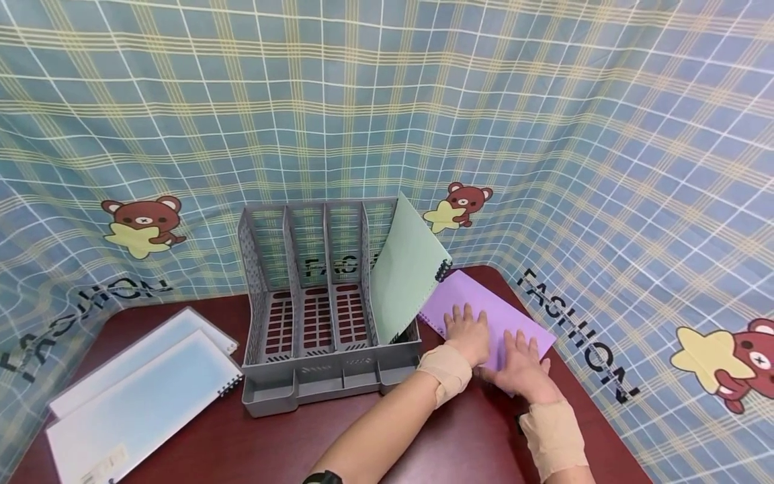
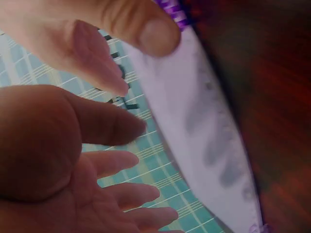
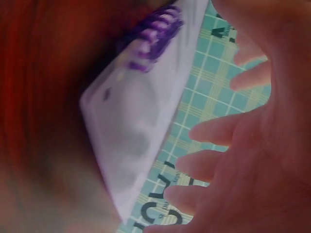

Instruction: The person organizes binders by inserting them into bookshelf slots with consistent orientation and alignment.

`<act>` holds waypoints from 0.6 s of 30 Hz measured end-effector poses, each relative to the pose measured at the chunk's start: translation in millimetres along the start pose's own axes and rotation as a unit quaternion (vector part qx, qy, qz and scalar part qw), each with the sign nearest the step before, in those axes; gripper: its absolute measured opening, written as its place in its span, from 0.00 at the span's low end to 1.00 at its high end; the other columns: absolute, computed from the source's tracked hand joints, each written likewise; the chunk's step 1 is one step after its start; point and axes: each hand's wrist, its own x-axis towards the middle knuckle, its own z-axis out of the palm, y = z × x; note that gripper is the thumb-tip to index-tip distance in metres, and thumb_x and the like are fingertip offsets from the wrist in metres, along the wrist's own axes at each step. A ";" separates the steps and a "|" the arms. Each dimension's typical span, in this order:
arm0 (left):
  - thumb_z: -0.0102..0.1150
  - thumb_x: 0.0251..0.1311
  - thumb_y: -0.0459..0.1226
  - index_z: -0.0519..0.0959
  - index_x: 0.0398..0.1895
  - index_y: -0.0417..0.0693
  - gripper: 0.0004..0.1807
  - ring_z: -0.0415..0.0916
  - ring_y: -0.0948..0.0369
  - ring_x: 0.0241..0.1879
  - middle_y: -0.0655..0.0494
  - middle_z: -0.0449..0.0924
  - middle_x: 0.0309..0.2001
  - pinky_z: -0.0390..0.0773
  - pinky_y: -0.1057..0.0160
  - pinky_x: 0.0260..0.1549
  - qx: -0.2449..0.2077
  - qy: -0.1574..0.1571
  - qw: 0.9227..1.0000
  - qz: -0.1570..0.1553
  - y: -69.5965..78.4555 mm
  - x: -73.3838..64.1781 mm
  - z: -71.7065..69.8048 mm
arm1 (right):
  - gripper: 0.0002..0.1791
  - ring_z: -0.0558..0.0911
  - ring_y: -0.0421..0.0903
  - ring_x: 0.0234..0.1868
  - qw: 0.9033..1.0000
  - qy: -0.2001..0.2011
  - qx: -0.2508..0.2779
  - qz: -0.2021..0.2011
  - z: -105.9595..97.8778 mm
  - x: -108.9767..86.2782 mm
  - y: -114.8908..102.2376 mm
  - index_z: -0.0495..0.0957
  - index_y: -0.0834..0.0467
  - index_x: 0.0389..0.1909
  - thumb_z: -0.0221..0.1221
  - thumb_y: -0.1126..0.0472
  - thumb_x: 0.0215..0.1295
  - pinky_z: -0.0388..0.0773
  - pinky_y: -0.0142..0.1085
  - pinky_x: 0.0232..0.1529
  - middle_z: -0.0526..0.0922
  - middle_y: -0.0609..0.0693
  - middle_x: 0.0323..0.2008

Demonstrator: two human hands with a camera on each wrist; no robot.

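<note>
A purple spiral notebook (image 1: 484, 302) lies slanted at the table's right side. My left hand (image 1: 467, 334) is over its near-left part, fingers straight and spread. Beside it, my right hand (image 1: 523, 370) is at the near end, fingers extended and thumb pointing left. In the left wrist view, the right thumb overlaps the end of the notebook (image 2: 189, 111) by its purple coil, while the left hand (image 2: 102, 160) has its fingers stretched out toward the edge. The right hand (image 3: 233, 150) shows straight fingers beside the notebook (image 3: 131, 131) in the right wrist view.
A grey file rack (image 1: 275, 383) with several slots stands mid-table. A pale green spiral notebook (image 1: 405, 269) leans in its rightmost slot. Two whitish-blue notebooks (image 1: 145, 396) overlap on the left. Plaid cloth (image 1: 338, 101) hangs behind and at the sides of the red-brown table (image 1: 254, 450).
</note>
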 end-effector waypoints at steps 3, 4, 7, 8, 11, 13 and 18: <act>0.61 0.66 0.48 0.63 0.80 0.63 0.39 0.54 0.47 0.79 0.50 0.59 0.79 0.58 0.45 0.74 0.006 -0.020 1.000 -0.001 -3.5 0.2 6.3 | 0.71 0.43 0.82 0.76 1.000 -0.017 -0.018 -0.003 4.1 1.2 3.6 0.50 0.72 0.78 0.70 0.27 0.50 0.42 0.82 0.64 0.45 0.80 0.76; 0.61 0.66 0.48 0.63 0.80 0.63 0.39 0.53 0.47 0.79 0.51 0.58 0.80 0.57 0.45 0.74 0.007 -0.026 1.000 -0.001 -4.6 0.8 8.2 | 0.71 0.44 0.82 0.75 1.000 -0.017 -0.023 -0.006 5.4 1.8 4.7 0.51 0.72 0.78 0.70 0.27 0.50 0.44 0.82 0.64 0.47 0.80 0.76; 0.59 0.68 0.47 0.62 0.81 0.64 0.37 0.53 0.47 0.79 0.53 0.58 0.80 0.56 0.44 0.75 0.011 -0.047 0.999 -0.003 -6.5 4.0 15.1 | 0.68 0.52 0.82 0.74 0.999 -0.014 -0.041 -0.012 7.1 3.3 7.0 0.57 0.72 0.76 0.72 0.28 0.49 0.52 0.80 0.64 0.55 0.79 0.74; 0.59 0.68 0.47 0.62 0.81 0.65 0.37 0.53 0.47 0.79 0.53 0.58 0.80 0.56 0.44 0.75 0.010 -0.055 0.998 -0.005 -6.7 6.4 18.8 | 0.67 0.55 0.82 0.73 0.999 -0.013 -0.046 -0.014 7.1 3.5 7.2 0.58 0.72 0.75 0.72 0.29 0.48 0.54 0.79 0.64 0.57 0.79 0.73; 0.60 0.68 0.47 0.62 0.80 0.66 0.37 0.51 0.46 0.79 0.55 0.57 0.80 0.54 0.42 0.75 0.004 -0.077 0.997 -0.009 -6.8 18.0 38.2 | 0.65 0.60 0.83 0.69 0.998 -0.012 -0.055 -0.020 6.7 4.8 8.1 0.62 0.73 0.73 0.74 0.30 0.46 0.59 0.75 0.65 0.61 0.79 0.71; 0.62 0.66 0.47 0.63 0.80 0.67 0.38 0.51 0.46 0.79 0.56 0.57 0.80 0.53 0.40 0.74 0.008 -0.086 0.996 -0.008 -6.5 28.9 55.3 | 0.65 0.61 0.83 0.69 0.998 -0.014 -0.057 -0.025 6.8 5.6 9.0 0.63 0.74 0.72 0.75 0.31 0.46 0.60 0.71 0.67 0.62 0.79 0.70; 0.62 0.66 0.47 0.65 0.79 0.66 0.37 0.53 0.47 0.78 0.57 0.59 0.79 0.57 0.42 0.73 0.028 -0.100 0.995 0.009 -8.3 29.0 55.6 | 0.53 0.75 0.77 0.55 0.996 -0.006 -0.069 -0.048 5.8 7.0 10.1 0.73 0.71 0.61 0.77 0.35 0.45 0.73 0.63 0.58 0.76 0.74 0.54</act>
